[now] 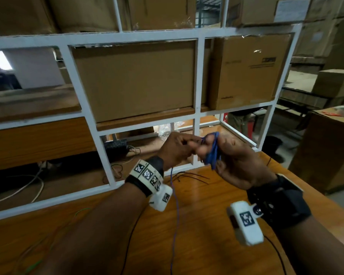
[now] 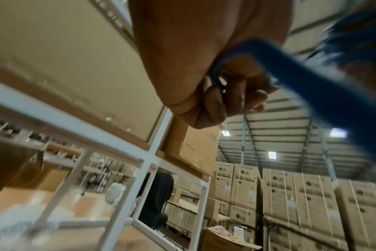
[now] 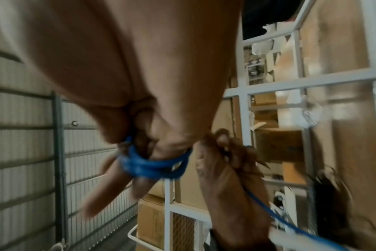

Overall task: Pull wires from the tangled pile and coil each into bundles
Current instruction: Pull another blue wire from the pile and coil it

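Note:
Both hands are raised above the wooden table. A blue wire is wound in several loops around the fingers of my right hand; in the right wrist view the coil circles those fingers, with the thumb against it. Just left of the coil, my left hand pinches the same wire. Its loose tail hangs from that hand down to the table. In the left wrist view the curled fingers hold the blurred wire. The wire's far end is out of sight.
Thin black wires lie on the table beyond the hands and a green wire trails at the left. A white metal rack filled with cardboard boxes stands right behind the table. A large box stands at the right.

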Action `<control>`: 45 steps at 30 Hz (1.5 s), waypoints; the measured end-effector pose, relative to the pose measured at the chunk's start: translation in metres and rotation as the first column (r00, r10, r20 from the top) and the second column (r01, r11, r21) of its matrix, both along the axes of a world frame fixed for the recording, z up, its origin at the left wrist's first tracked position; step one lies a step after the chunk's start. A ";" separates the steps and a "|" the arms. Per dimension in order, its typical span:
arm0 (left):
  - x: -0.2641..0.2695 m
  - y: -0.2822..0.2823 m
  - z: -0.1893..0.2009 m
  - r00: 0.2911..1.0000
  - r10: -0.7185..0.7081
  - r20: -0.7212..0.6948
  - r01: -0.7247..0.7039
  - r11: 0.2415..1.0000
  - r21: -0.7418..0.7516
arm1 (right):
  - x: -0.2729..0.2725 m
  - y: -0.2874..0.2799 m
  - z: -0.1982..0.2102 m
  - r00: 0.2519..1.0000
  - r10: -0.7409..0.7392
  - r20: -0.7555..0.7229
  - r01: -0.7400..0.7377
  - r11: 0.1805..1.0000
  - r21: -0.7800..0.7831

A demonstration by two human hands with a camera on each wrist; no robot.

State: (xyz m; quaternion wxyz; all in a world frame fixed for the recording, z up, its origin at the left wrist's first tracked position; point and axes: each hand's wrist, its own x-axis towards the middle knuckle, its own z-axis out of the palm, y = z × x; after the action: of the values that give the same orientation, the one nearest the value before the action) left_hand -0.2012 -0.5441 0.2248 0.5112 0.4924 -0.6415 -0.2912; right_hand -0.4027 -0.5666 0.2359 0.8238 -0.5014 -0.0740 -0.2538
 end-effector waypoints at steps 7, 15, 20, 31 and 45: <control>-0.034 0.020 -0.048 0.967 0.038 -0.251 0.024 0.970 0.241 | 0.017 -0.031 0.000 0.817 -0.576 0.017 0.568 0.811 0.140; -0.036 0.026 -0.062 0.980 0.160 -0.121 -0.114 0.940 0.320 | 0.019 -0.039 -0.041 0.397 -0.918 -0.019 0.568 0.261 -0.781; -0.033 0.035 -0.066 0.957 0.183 -0.227 -0.086 0.921 0.379 | 0.006 -0.048 -0.042 0.329 -0.940 0.085 0.340 0.034 -0.940; -0.024 0.018 -0.042 0.916 0.324 0.235 -0.341 0.939 0.033 | -0.024 -0.043 -0.020 0.408 -0.717 -0.565 -0.382 0.428 -0.819; -0.019 -0.004 0.005 0.991 -0.028 0.127 0.027 1.000 0.006 | -0.038 -0.008 -0.060 0.929 0.023 -0.368 -0.151 0.934 -0.323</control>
State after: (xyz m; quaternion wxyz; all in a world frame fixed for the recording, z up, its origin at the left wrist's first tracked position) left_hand -0.2205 -0.5480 0.2301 0.4640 0.5022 -0.6788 -0.2677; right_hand -0.4412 -0.5745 0.1756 0.7331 -0.6720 0.0117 -0.1039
